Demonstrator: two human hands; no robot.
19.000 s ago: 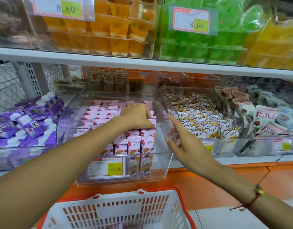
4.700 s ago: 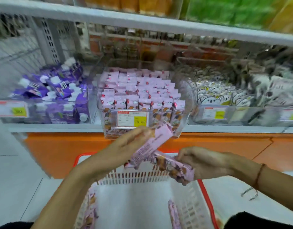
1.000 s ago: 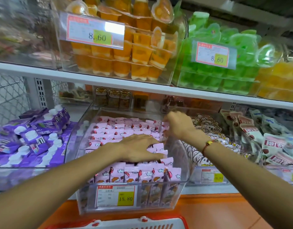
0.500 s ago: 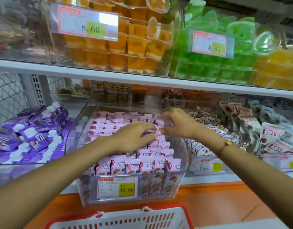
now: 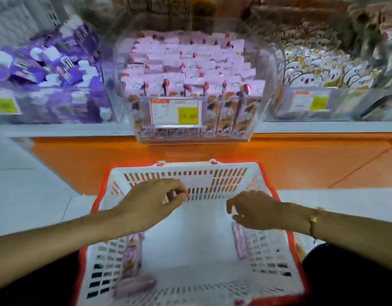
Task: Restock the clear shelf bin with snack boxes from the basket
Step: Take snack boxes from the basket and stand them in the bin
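Both hands hover over the white, red-rimmed basket (image 5: 190,175) — the left hand (image 5: 150,204) and the right hand (image 5: 254,209) have loosely curled fingers and grasp nothing. The remaining snack boxes (image 5: 132,257) lie along the basket's side walls. The clear shelf bin (image 5: 259,89) sits on the shelf above — packed with pink boxes.

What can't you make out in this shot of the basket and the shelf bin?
- Head view, price tag on the clear bin: digits smeared by motion blur.
- Pink box by the basket wall: its top hidden under the right hand.
- Box beneath the left hand: print blurred.
- Basket's near rim: cut off by the frame edge.
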